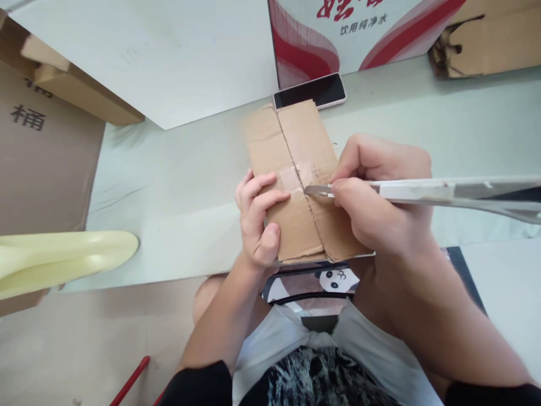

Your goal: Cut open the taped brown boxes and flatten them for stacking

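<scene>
A small brown cardboard box [291, 225] sits at the table's front edge, with a seam along its top and clear tape [291, 178] across the middle. My left hand [260, 217] grips the box's left side, fingertips resting on the top by the tape. Pinched between the thumb and fingers of my right hand [382, 192] is a long, pale-handled knife [401, 190]. Its metal blade points left, and the tip is at the seam just below the tape. Whether the tip has gone into the seam I cannot tell.
A phone [313, 91] lies just beyond the cardboard box. Behind it stand a white carton [211, 56] and a red-and-white water carton [359, 39]. Another cardboard box [494, 39] is at back right. On the left are a pale yellow object [71, 259] and a large brown carton [42, 152].
</scene>
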{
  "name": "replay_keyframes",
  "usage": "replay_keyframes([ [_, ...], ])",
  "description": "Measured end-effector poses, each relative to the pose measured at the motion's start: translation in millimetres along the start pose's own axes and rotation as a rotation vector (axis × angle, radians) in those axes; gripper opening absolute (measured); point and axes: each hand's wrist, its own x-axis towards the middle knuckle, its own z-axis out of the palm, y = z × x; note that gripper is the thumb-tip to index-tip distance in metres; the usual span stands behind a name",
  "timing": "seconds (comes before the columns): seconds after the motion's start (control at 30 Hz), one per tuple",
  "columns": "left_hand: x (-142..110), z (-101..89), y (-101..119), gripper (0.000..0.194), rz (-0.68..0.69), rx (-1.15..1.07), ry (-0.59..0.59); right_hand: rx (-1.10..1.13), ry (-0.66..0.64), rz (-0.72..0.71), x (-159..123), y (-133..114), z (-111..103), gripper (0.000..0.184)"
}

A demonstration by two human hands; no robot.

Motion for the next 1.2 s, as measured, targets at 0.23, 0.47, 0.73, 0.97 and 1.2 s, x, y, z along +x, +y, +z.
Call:
replay_keyframes([
  [0.23, 1.7, -0.6, 2.9, 0.047, -0.028, -0.058, -0.003, 0.05, 0.032, -0.09, 0.5, 3.0, 1.5, 0.016],
  [0.47, 1.7, 0.2, -0.4, 0.044, 0.016, -0.109, -0.008, -0.14, 0.014, -0.055, 0.8, -0.8, 1.9, 0.014],
  [0.73, 2.2, -0.3, -3.3, 0.044, 0.042, -0.097, -0.024, -0.355, -0.142, -0.081, 4.3, -0.7, 4.9, 0.017],
  [0.97, 3.1, -1.7, -2.2, 0.044, 0.036, -0.078, -0.018, 0.102, -0.062, -0.088, 2.3, 4.2, 0.5, 0.021],
  [1.2, 13.1, -23.0, -18.7, 0.05, 0.005, -0.073, -0.111, 0.439, 0.378, -0.04, 7.7, 19.2, 6.0, 0.014],
])
